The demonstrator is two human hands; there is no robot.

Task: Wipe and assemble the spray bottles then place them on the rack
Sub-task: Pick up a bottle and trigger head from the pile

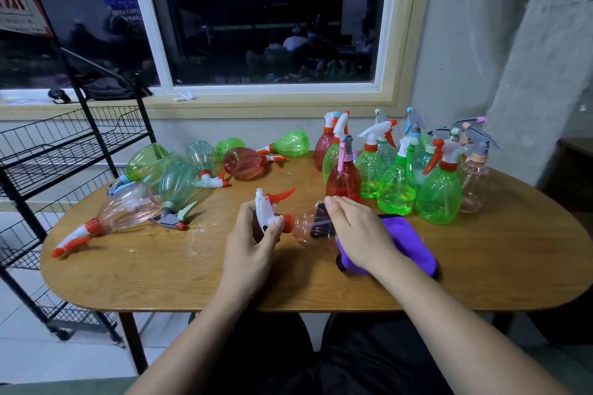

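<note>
Left hand pinches a white sprayer at its orange collar. Right hand curls over the pink bottle, held sideways just above the table. A rack stands left. Other bottles crowd the table's back. A purple cloth lies under the right hand.

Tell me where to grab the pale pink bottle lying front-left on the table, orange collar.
Take the pale pink bottle at its orange collar, from above. It lies on its side, neck pointing near-left, and tapers narrowest there. The wide body is smooth and crowded by other bottles, so it is probably a poorer hold.
</note>
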